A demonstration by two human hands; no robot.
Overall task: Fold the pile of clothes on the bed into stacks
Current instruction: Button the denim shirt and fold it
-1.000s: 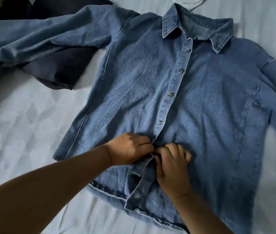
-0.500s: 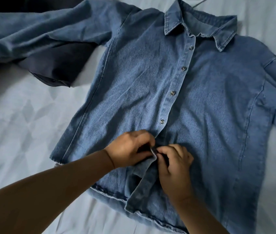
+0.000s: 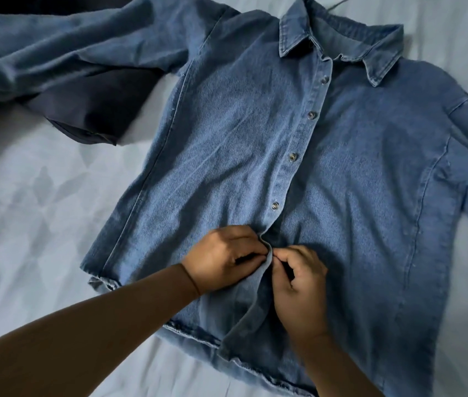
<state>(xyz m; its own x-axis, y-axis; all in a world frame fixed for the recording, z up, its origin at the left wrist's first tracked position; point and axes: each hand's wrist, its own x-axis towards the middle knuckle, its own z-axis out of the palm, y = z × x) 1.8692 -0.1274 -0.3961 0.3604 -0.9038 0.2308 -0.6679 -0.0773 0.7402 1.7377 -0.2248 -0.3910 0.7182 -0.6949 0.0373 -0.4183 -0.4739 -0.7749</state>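
Two grips: left hand (image 3: 221, 257) and right hand (image 3: 298, 285) both pinch the placket (image 3: 267, 253).
Shirt (image 3: 227, 144): flat on the bed (image 3: 26, 210), collar beyond the grips.
Risk: button slips its hole; below the grips the front gapes, so folds skew.
Snag: sleeve (image 3: 55, 61) overlaps dark garment (image 3: 98, 110), may drag it.
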